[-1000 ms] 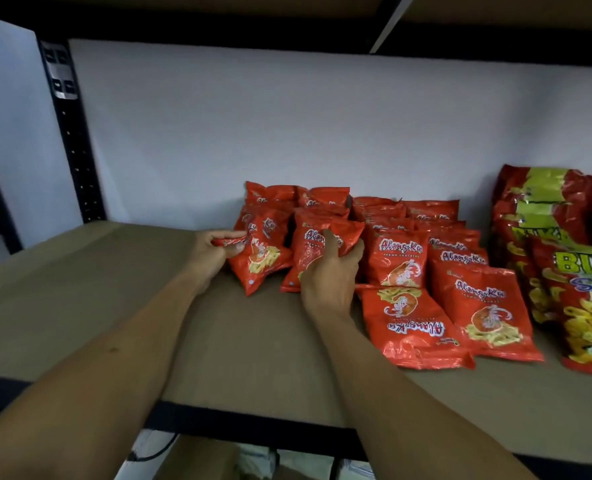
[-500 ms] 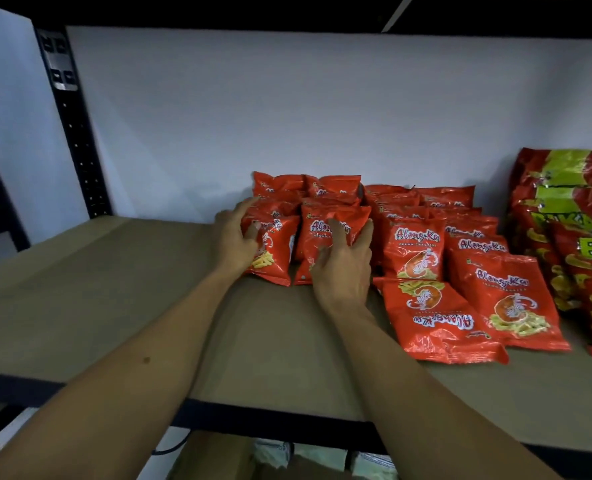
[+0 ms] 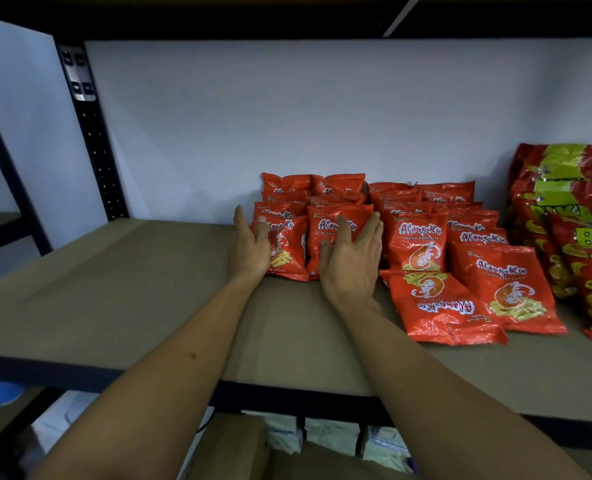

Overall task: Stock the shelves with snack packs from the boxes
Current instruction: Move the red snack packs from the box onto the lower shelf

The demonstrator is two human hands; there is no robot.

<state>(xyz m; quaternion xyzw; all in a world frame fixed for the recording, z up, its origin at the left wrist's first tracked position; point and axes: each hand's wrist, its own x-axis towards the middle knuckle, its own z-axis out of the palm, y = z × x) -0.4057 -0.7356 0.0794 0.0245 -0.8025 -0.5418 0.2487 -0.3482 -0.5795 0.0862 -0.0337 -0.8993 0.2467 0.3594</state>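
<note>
Several red prawn cracker packs stand in rows on the brown shelf board (image 3: 121,292) against the white back wall. My left hand (image 3: 251,245) lies flat, fingers spread, against the front left pack (image 3: 287,251). My right hand (image 3: 351,258) rests open against the front of the pack beside it (image 3: 337,226). Neither hand grips anything. Further right one pack stands upright (image 3: 421,242), one leans back (image 3: 505,289) and one lies flat upside down (image 3: 436,306).
Large red and green snack bags (image 3: 571,216) fill the shelf's right end. A black perforated upright (image 3: 93,140) stands at the back left. Below the shelf's dark front edge (image 3: 287,396) sit a cardboard box (image 3: 232,448) and pale packs (image 3: 332,436).
Both hands held packs a second ago, set them upright in the front row, and now have opened flat against them. The camera has moved closer and left.
</note>
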